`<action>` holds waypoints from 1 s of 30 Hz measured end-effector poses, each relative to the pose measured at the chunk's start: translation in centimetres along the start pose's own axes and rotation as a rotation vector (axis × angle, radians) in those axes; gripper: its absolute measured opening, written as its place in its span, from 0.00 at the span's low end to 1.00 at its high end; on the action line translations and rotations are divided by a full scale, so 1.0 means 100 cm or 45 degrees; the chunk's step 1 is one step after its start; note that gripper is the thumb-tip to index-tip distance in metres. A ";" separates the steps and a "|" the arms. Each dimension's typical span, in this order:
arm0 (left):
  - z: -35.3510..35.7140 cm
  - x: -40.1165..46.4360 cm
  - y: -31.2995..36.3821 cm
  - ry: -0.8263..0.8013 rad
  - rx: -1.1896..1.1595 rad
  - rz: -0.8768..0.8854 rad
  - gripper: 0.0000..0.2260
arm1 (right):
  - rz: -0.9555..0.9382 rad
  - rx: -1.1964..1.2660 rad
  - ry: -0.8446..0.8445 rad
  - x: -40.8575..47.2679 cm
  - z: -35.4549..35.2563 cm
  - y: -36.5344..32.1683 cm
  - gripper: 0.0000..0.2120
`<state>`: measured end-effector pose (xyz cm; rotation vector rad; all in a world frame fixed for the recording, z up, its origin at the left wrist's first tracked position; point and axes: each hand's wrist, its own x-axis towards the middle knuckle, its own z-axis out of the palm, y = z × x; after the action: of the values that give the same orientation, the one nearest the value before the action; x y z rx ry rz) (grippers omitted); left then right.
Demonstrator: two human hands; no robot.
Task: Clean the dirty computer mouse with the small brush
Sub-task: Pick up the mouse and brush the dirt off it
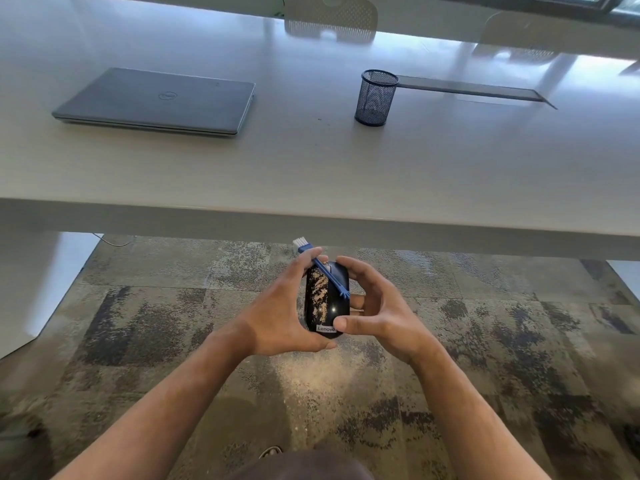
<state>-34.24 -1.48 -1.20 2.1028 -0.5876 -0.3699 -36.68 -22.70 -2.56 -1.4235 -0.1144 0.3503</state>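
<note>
Below the table (311,216) edge, my left hand (277,317) and right hand (377,306) cradle the dusty mouse (323,303), the brush (320,268) pinned across it (sweeping seemingly not yet begun); next, I free the brush.

Both hands hold a black computer mouse (325,303) above the patterned carpet (138,323), in front of the table's near edge. Pale dust streaks the mouse's top. The left hand (277,317) grips its left side and pins a small blue brush (320,268) across the front, white bristles pointing up and left. The right hand (377,306) grips the right side, thumb at the rear. On the table (311,168), a closed laptop (156,102) lies toward the far left; a mesh pen cup (375,97) stands to the right of it.
</note>
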 end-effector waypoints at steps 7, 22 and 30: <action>-0.002 0.000 -0.001 0.031 0.019 -0.009 0.56 | 0.001 0.027 -0.008 0.002 0.002 -0.001 0.43; -0.016 -0.002 0.000 -0.041 -0.180 0.026 0.48 | -0.009 0.063 0.017 0.003 -0.001 0.003 0.45; -0.026 0.001 0.001 0.295 -0.320 0.062 0.28 | -0.012 0.070 0.012 0.005 -0.002 0.005 0.44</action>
<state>-32.98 0.18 0.36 1.8539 -0.4309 -0.1598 -36.26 -22.69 -3.11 -1.3696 -0.1032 0.3364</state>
